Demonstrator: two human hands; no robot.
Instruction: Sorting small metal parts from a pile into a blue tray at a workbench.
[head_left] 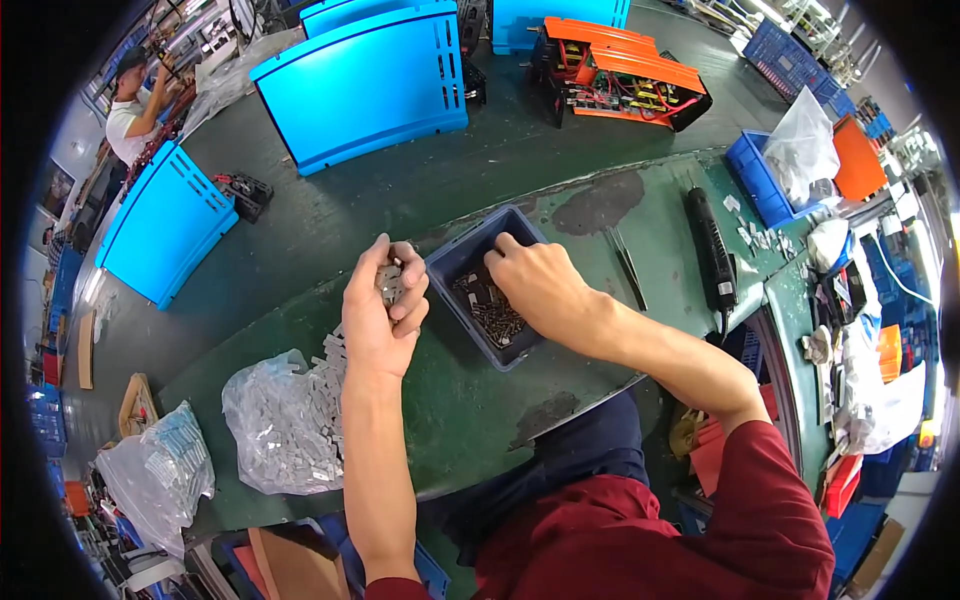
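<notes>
My left hand [385, 320] is turned palm up with its fingers curled round several small light-grey pieces [390, 283], left of a small dark-blue bin [440, 262]. Inside that bin lie many small screws [492, 312], brassy and dark. Over the bin's right side reaches my right hand [540, 283], its fingers closed and pointing down among the screws. Whatever those fingertips pinch is hidden. Beside my left forearm, a clear plastic bag [270, 420] spills more light-grey pieces [328, 400] onto the green table.
Metal tweezers [626, 265] and a black electric screwdriver [710, 250] lie to the right. Large blue panels [360, 90] stand at the back beside an orange-and-black wired unit [625, 75]. A blue crate [755, 175] holds a plastic bag. Another person [135, 115] is at far left.
</notes>
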